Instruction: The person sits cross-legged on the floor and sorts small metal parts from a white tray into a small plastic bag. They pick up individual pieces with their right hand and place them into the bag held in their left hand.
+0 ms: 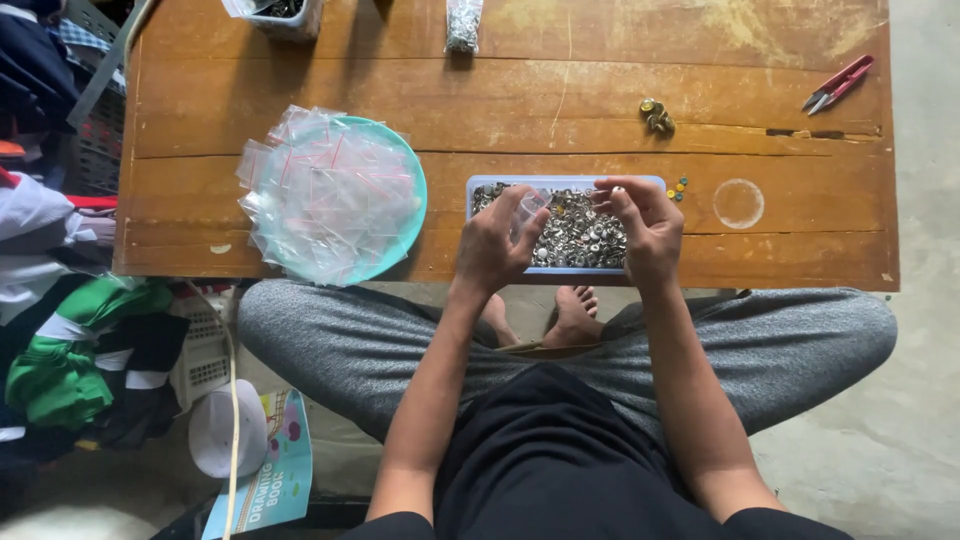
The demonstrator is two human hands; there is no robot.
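Holding a small clear zip bag (pixel 528 208) in our left hand (pixel 492 248), we keep its mouth turned toward our right hand (pixel 640 228), which sits just beside it at the same height. The left grip is closed on the bag, thumb and fingers pinching its side. The right grip is pinched shut at the fingertips (pixel 606 192), apparently on something tiny, though we cannot tell what, if anything, lies between them. Directly under both grips lies a shallow blue tray (pixel 566 182) filled with small silvery metal snap fasteners (pixel 585 235), its long axis running left to right across the wooden worktop (pixel 560 100). Our right hand is the nearer to the heap. Well to the left of the left grip, a turquoise plate (pixel 412 210) carries a pile of empty zip bags (pixel 325 190). Far off beyond the right grip rest red thread snips (pixel 838 84).
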